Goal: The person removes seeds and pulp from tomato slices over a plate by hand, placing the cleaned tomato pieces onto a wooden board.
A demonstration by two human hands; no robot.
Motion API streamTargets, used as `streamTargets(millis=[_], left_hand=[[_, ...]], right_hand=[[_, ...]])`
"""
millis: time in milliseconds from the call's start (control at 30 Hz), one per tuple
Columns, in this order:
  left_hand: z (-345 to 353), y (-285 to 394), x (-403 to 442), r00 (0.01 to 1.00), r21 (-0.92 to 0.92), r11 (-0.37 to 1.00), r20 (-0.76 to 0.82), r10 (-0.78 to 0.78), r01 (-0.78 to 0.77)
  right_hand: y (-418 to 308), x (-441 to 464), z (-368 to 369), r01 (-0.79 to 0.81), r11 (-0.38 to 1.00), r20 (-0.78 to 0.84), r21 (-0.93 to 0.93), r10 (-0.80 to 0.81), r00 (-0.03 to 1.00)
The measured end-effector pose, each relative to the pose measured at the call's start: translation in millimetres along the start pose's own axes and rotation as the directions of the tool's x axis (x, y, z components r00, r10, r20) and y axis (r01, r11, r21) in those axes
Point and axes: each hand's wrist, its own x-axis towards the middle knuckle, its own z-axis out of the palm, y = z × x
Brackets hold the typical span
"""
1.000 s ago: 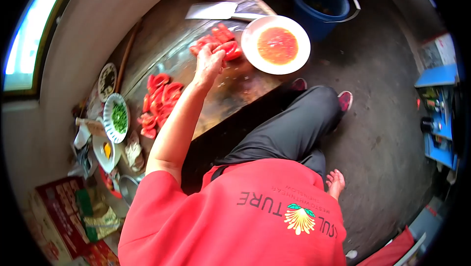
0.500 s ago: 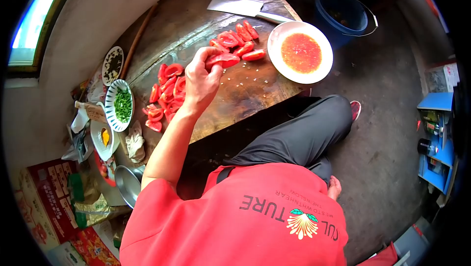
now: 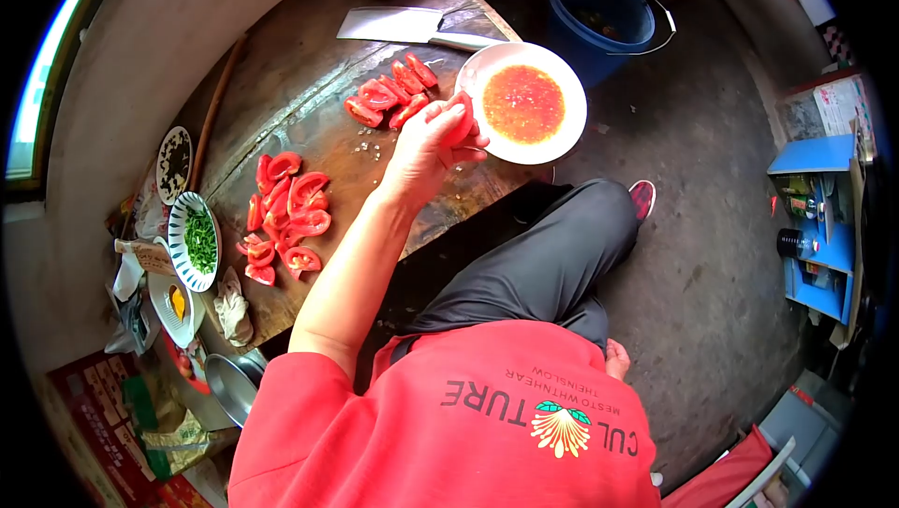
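Table (image 3: 314, 119): left hand (image 3: 429, 150), one tomato piece (image 3: 461, 117)

Bare tabletop (image 3: 342, 147) separates tomato groups (image 3: 309, 222); the plate (image 3: 570, 126) crowds the fingers (image 3: 472, 144).

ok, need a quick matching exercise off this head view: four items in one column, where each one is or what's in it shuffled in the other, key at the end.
Things
1. Steel cleaver
2. Round white plate
3. Blue plastic bucket
4. White dish with a striped rim

Places and states
A. Holds chopped green herbs
B. Beyond the table edge, wire handle out to one side
C. Blade flat on the brown wooden table
D. Holds orange-red sauce

Pairs: 1-C, 2-D, 3-B, 4-A
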Motion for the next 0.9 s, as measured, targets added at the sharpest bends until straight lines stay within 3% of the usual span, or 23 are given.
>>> streamTargets(millis=[33,133,533,767,900], left_hand=[[3.7,-0.6,0.5,0.998,0.152,0.988,-0.039,0.041,-0.035],[12.6,4.2,-2.5,0.997,0.274,0.959,-0.029,0.078,-0.067],[16.5,2.5,6.1,0.995,0.315,0.947,-0.055,0.079,-0.058],[28.3,0.5,13.2,0.994,0.394,0.919,-0.102,0.045,-0.002],[33.9,-0.7,20.3,0.99,0.507,0.86,-0.086,0.109,-0.051]], right_hand=[[-0.5,-2.3,0.7,0.001,1.0,-0.011,-0.013,-0.001,1.0],[-2.9,-7.3,3.0,-0.021,0.998,-0.042,-0.055,0.018,0.999],[54.0,16.2,-3.2,-0.028,0.997,-0.005,0.067,0.028,1.0],[37.9,-1.0,1.6,-0.002,1.0,-0.021,-0.002,0.002,1.0],[41.0,-0.3,4.1,0.01,1.0,-0.019,0.003,-0.01,1.0]])
